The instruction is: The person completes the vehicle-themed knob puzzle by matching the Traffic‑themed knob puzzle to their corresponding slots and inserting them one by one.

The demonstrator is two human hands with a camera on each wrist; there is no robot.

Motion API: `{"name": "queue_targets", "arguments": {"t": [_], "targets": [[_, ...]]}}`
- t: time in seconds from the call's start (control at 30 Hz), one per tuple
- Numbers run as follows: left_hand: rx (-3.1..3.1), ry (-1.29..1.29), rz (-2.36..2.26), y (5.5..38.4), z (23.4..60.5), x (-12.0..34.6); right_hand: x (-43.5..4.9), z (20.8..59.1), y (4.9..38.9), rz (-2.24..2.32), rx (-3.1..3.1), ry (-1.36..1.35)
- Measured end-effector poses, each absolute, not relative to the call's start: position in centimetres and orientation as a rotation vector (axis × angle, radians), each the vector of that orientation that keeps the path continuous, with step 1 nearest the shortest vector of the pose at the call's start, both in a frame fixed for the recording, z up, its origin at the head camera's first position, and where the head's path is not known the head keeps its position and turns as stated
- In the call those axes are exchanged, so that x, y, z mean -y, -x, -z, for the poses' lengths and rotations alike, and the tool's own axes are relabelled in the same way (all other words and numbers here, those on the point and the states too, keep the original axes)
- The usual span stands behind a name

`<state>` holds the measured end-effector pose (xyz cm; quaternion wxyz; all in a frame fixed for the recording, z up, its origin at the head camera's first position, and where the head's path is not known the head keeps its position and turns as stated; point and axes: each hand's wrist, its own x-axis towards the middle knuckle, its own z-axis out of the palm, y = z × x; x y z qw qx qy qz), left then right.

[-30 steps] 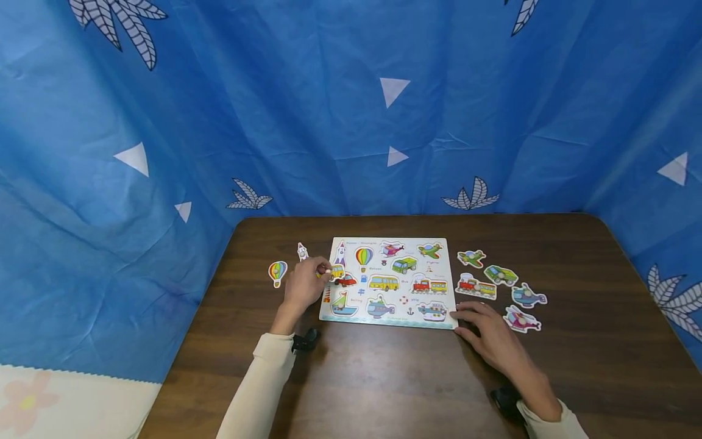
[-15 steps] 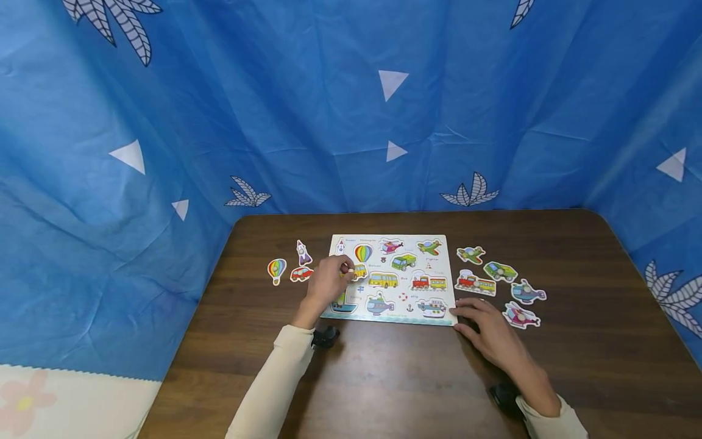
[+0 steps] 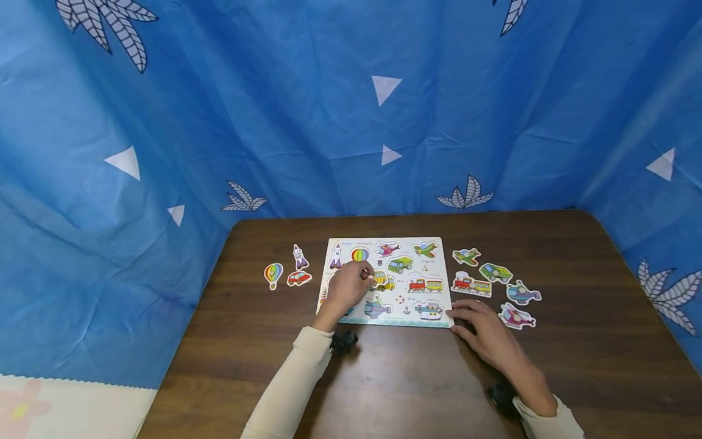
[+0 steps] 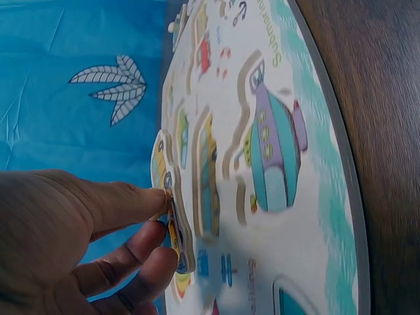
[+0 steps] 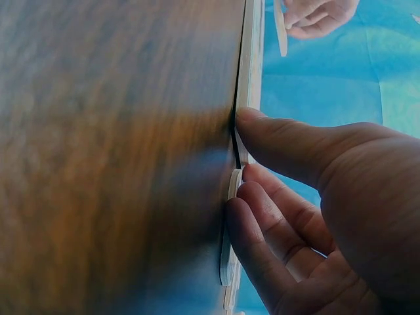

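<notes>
My left hand is over the middle of a white wooden puzzle board printed with vehicles. Between thumb and fingers it pinches a yellow bus puzzle piece, whose edge overlaps the printed bus recess in the head view. The left wrist view has the bus piece tilted, standing above the board's recessed bus picture. At the board's lower right corner rests my right hand. Its thumb touches the board's edge, and the other fingers are loosely bent alongside.
Left of the board lie balloon, rocket and red car pieces. To its right are plane, truck, train, submarine and helicopter pieces. A blue curtain hangs behind the brown table.
My left hand has carried the bus piece rightward from the board's left edge to its middle, uncovering the red car piece. My right hand stays at the corner.
</notes>
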<state>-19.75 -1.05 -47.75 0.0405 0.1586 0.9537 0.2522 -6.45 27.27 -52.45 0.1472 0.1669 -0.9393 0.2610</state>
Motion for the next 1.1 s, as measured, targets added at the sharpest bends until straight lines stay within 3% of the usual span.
{"name": "queue_targets", "arguments": {"t": [1.1], "targets": [[-2.9, -0.467, -0.74, 20.0, 49.6, -0.7, -27.2, 52.6, 6.5, -0.726, 2.677, -0.495]]}}
